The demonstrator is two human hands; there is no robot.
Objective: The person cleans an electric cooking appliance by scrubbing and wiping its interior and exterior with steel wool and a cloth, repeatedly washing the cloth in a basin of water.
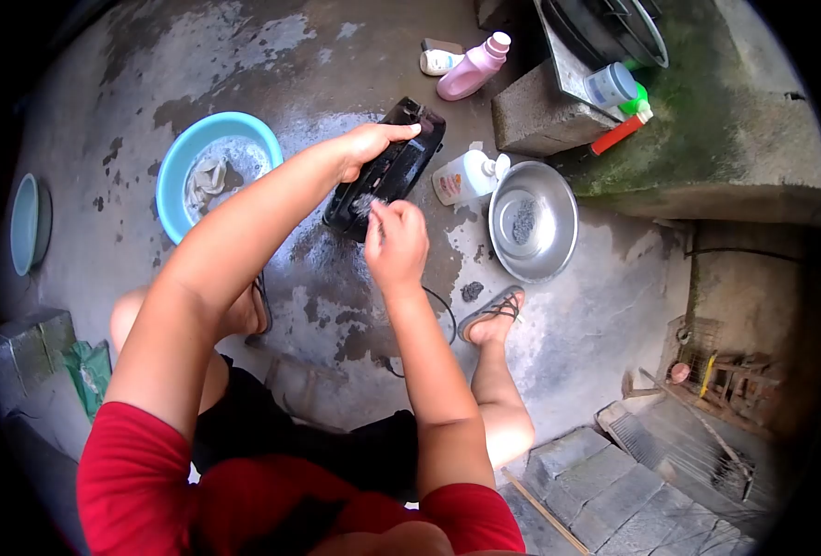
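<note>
A long, wet black appliance casing [401, 165] is tilted up off the wet floor in front of me. My left hand [370, 148] grips its upper edge, thumb laid along the top. At the lower end of the casing, my right hand [398, 243] is closed on a small greyish wad of steel wool [364, 203], pressed to the surface; fingers partly hide it. To the right, a white pump bottle [466, 177] stands beside a steel basin [545, 250] with a dark scrubber in it. Another dark steel wool clump [472, 292] lies on the floor near my foot.
Left of my arm is a blue basin [171, 185] holding a pale cloth in sudsy water. A second basin [26, 222] leans farther left. Beyond are a pink bottle [471, 69] and a concrete block [540, 111]. A black cord [449, 320] runs between my feet.
</note>
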